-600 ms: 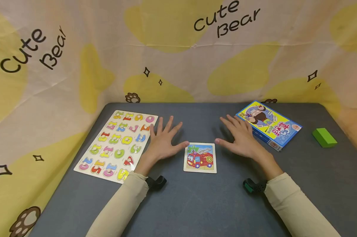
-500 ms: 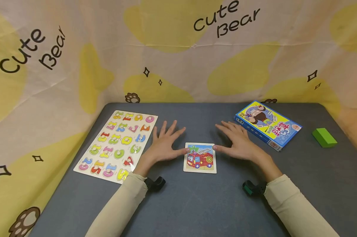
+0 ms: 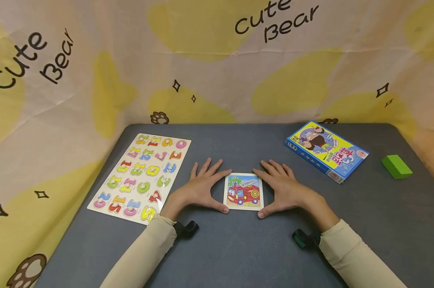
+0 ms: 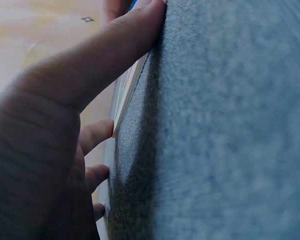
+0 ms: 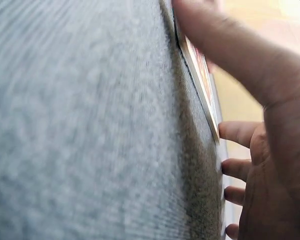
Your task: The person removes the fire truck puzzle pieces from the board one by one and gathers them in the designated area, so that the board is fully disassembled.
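Observation:
A small square picture puzzle (image 3: 243,195) with a red fire engine and a pale border lies flat on the dark table. My left hand (image 3: 199,189) spans its left side, index fingertip at the far corner and thumb at the near corner. Mirroring it, my right hand (image 3: 288,190) has its index finger and thumb at the two right corners. The other fingers of both hands fan out past the puzzle. Each wrist view shows the pale puzzle edge (image 4: 125,102) low on the table, with an index fingertip (image 5: 229,131) right at its corner.
To the left lies a number puzzle board (image 3: 139,176) with colourful knobbed digits. A blue and yellow box (image 3: 326,150) is at the back right, with a green block (image 3: 397,167) beyond it. A patterned cloth (image 3: 209,72) hangs behind the table.
Both hands have come down and towards me around the small puzzle. The thumbs have moved from its far corners to its near corners, and the index fingers now reach the far corners.

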A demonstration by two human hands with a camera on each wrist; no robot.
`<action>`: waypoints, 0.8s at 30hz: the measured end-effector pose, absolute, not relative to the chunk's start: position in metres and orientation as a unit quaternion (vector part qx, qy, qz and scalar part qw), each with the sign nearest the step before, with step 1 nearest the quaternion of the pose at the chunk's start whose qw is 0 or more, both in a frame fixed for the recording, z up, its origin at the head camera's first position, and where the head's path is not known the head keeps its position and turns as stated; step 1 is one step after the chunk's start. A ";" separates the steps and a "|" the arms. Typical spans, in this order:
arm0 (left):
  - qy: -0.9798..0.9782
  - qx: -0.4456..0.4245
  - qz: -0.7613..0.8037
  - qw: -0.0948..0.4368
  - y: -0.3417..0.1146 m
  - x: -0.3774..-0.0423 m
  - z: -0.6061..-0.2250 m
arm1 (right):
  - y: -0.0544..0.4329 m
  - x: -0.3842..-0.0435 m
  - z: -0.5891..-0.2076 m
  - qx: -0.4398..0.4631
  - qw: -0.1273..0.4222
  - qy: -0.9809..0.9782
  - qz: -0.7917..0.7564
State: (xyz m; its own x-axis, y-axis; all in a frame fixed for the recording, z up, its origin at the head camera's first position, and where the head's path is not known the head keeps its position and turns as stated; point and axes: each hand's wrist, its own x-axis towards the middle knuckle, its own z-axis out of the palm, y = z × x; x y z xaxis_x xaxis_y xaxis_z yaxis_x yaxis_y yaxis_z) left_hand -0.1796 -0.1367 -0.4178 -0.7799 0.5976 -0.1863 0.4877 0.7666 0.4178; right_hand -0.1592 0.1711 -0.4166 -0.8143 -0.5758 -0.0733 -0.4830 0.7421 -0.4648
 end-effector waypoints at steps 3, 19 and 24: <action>0.928 0.292 0.174 0.154 -0.136 -0.182 -0.420 | 0.171 -0.161 -0.417 -0.286 0.104 0.928 -0.218; 0.929 0.293 0.175 0.146 -0.128 -0.205 -0.426 | 0.183 -0.190 -0.426 -0.279 0.123 0.920 -0.246; 0.927 0.303 0.175 0.138 -0.128 -0.206 -0.428 | 0.191 -0.192 -0.430 -0.269 0.115 0.909 -0.297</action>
State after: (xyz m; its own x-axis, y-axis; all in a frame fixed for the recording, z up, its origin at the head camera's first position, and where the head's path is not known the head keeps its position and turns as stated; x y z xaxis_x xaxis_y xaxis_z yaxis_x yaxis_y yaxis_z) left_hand -0.2058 -0.1279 -0.4276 -0.7788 0.6091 -0.1499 0.5123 0.7555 0.4083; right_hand -0.1921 0.1913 -0.4300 -0.8292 -0.5568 -0.0489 -0.4208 0.6794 -0.6011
